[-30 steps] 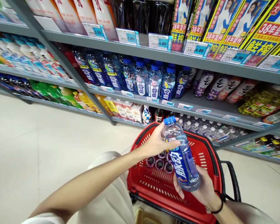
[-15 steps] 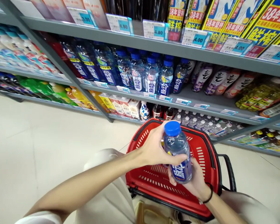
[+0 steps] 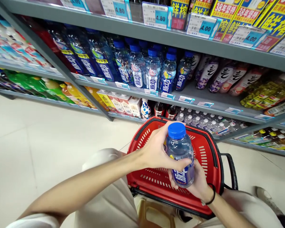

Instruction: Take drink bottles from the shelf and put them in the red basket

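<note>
Bottle (image 3: 180, 152): clear ribbed plastic, round blue cap, blue label; held upright over basket.
Basket (image 3: 211, 158): red slotted plastic, black rim.
Left hand (image 3: 156, 152): fingers curled round bottle's shoulder.
Right hand (image 3: 199, 185): cupped under base, gripping.
Shelf (image 3: 204, 98): grey metal, bottles in rows.

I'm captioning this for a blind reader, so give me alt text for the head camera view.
Two bare hands hold a clear drink bottle with a blue cap over a red shopping basket: the left hand grips its upper body, the right hand cups its base. Behind stand grey shelves of bottled drinks with price tags.
</note>
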Motion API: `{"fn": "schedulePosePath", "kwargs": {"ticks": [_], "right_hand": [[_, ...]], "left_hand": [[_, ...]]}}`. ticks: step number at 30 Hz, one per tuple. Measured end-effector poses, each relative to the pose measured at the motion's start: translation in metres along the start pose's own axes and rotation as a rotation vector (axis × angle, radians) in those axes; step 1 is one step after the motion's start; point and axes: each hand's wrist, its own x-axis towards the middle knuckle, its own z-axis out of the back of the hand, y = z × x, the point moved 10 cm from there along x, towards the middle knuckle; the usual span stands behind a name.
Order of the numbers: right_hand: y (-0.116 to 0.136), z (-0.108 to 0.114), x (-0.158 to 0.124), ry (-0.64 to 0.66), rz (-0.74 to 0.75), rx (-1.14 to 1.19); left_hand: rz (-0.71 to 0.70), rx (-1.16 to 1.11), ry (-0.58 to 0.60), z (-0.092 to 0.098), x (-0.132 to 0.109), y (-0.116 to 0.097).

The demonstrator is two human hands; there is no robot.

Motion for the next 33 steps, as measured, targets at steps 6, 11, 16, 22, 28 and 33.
{"fn": "schedulePosePath", "kwargs": {"ticks": [6, 11, 16, 22, 28, 33], "right_hand": [[0.000, 0.000, -0.001, -0.022, -0.014, 0.009], [0.001, -0.002, -0.001, -0.028, -0.021, -0.011], [0.002, -0.004, -0.001, -0.025, -0.009, -0.021], [0.000, -0.003, 0.000, -0.032, -0.040, 0.007], [-0.002, -0.001, -0.002, -0.018, -0.050, 0.013], [-0.003, 0.002, -0.001, -0.013, -0.039, 0.028]], "left_hand": [[0.040, -0.012, 0.011, -0.001, 0.001, 0.004], [0.062, 0.006, 0.019, -0.001, 0.001, 0.008], [0.051, 0.011, 0.016, 0.001, 0.002, 0.008], [0.066, 0.011, 0.027, 0.001, 0.003, 0.009], [0.118, -0.015, 0.028, 0.000, 0.002, 0.014], [0.135, -0.038, 0.038, 0.000, 0.001, 0.018]]}}
